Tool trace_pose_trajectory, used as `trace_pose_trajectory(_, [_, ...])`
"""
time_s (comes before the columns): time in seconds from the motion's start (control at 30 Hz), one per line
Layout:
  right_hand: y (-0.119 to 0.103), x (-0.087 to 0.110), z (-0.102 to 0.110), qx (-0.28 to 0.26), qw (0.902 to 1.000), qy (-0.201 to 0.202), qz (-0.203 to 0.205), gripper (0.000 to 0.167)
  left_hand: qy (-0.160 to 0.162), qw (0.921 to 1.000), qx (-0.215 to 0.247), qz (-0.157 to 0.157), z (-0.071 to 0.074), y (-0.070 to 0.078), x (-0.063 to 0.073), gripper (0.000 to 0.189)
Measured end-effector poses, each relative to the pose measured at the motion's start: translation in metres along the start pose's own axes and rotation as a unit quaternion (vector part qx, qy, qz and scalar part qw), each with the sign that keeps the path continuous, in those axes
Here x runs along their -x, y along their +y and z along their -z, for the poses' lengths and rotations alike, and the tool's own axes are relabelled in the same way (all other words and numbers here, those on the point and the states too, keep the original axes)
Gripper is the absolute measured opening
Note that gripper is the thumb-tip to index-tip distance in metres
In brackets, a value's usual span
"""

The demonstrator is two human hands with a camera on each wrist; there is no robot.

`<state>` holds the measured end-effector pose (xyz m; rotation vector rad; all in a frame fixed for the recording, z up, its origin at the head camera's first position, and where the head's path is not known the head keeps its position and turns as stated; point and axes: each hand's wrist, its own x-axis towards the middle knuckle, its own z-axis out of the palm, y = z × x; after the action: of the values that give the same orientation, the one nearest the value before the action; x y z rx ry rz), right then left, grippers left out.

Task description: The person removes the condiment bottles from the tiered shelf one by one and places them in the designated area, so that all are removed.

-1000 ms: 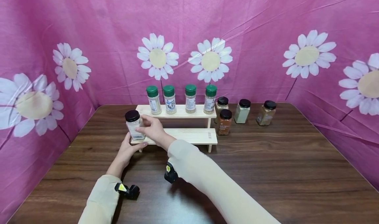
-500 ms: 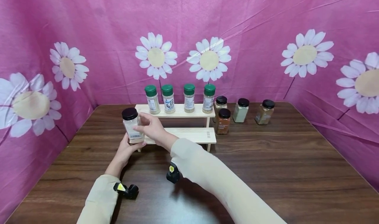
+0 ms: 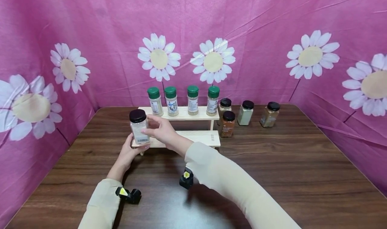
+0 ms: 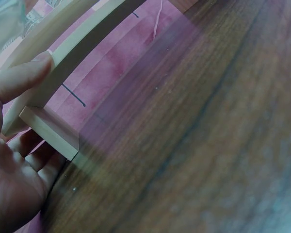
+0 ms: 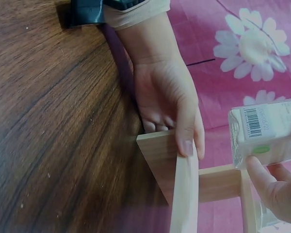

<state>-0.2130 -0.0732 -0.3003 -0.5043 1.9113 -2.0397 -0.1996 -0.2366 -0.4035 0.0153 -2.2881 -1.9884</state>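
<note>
On shelf top: 4 green-lid jars, prob. done | L front corner: R hand pinches jar, L hand grips shelf | table back: 4 dark-lid jars, prob. to go

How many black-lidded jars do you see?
5: one white jar in the right hand; right of the rack, red jar, partly hidden jar behind it, green jar, brown jar.
</note>
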Motion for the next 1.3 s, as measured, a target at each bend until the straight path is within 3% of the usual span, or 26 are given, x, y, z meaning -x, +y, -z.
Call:
trace_pose_trajectory(0.17, [-0.004,0.006,0.012,-0.017,0.9998,-0.001,-0.008,0.048,-0.004,1.0,0.0,0.003,0.0,0.001,0.0,0.076])
trace_pose_trajectory(0.7, [-0.011,0.028,0.062,0.002,0.9999,-0.01,-0.003,0.053,-0.011,0.9998,-0.009,0.012,0.001,0.002,0.0,0.081])
trace_pose_trajectory(1.3, [-0.011,0.059,0.108,0.053,0.9986,-0.001,0.006,0.052,-0.012,0.9998,-0.004,0.015,0.001,0.003,0.0,0.083])
